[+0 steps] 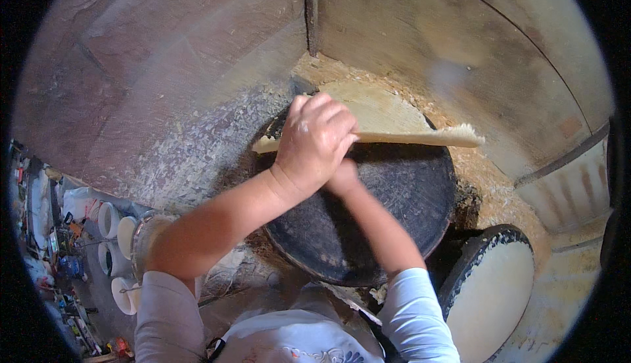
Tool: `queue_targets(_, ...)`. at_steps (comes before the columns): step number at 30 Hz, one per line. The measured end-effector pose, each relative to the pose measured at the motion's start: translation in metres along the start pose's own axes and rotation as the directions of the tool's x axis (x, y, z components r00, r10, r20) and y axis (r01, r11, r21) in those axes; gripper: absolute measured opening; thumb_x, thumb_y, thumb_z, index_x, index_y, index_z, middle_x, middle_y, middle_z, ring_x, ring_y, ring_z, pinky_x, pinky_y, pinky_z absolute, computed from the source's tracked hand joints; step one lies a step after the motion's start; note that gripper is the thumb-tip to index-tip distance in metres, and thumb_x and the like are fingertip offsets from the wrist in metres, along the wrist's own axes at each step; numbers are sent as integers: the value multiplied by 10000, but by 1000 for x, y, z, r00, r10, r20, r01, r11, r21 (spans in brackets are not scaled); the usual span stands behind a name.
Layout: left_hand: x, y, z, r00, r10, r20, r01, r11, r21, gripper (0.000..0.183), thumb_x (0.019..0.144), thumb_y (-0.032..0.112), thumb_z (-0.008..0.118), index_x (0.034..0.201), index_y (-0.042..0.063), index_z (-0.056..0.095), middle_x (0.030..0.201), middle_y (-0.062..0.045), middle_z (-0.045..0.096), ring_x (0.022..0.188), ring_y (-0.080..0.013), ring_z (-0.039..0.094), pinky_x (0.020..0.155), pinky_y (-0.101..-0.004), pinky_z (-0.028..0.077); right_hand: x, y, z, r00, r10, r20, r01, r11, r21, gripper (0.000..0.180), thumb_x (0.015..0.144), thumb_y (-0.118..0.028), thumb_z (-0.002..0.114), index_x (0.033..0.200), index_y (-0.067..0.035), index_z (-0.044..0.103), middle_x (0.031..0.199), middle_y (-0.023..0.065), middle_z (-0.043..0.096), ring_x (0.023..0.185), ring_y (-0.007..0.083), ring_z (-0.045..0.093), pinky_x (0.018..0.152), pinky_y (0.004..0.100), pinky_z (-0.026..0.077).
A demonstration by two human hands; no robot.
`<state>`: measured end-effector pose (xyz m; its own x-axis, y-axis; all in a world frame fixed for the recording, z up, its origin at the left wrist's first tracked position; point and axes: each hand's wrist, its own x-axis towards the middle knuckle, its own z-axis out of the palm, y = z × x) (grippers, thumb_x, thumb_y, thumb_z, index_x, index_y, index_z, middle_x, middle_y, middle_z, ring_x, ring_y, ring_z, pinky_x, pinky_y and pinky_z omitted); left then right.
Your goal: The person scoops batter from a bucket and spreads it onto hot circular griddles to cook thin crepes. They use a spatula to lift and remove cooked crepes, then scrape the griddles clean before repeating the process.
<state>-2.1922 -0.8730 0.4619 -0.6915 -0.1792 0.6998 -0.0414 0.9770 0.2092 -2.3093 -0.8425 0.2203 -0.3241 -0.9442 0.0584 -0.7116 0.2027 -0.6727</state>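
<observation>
A pale, stiff sheet, perhaps rawhide (379,104), covers the far part of a dark round board or drum top (394,200). Its near edge (419,138) is raised or folded, running left to right with ragged ends. My left hand (318,139) is closed at this edge, fingers curled over it and thumb towards the right. Just below and partly behind it is my right hand (342,178), blurred; its fingers are hidden under the left. My forearms converge over the board. Whether a tool is between my hands cannot be seen.
A round black-rimmed piece with a pale face (493,294) leans at the lower right. Tall sheet panels (172,42) meet behind the board, with pale shavings (197,141) along their foot. White cylinders (108,220) and mixed clutter (64,264) lie at the left.
</observation>
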Motion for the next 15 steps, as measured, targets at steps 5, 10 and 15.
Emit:
queue_targets(5, 24, 2, 5, 999, 38, -38, -37, 999, 27, 119, 695, 126, 673, 747, 73, 580, 808, -62, 586, 836, -250, 539, 772, -370, 374, 36, -32, 44, 985, -156, -74, 145, 981, -132, 435, 892, -233, 497, 1283, -59, 418, 1303, 139, 426, 1197, 246, 410, 1021, 350, 305)
queue_targets(10, 7, 49, 13, 963, 268, 40, -269, 963, 26, 155, 664, 156, 585, 783, 58, 573, 808, -64, 553, 802, -234, 525, 735, -384, 393, -2, 40, -12, 955, -20, -297, -40, 980, -197, 392, 811, -159, 526, 1193, -79, 493, 1211, 133, 492, 1124, 265, 466, 954, 357, 362)
queue_targets(15, -32, 76, 4, 943, 293, 156, -276, 953, -123, 99, 684, 153, 555, 699, 55, 560, 709, -56, 483, 747, -205, 489, 682, -337, 378, -116, 114, -69, 876, 113, -470, -234, 949, -209, 373, 730, -84, 556, 1103, -99, 568, 1119, 128, 558, 1051, 285, 523, 887, 365, 418)
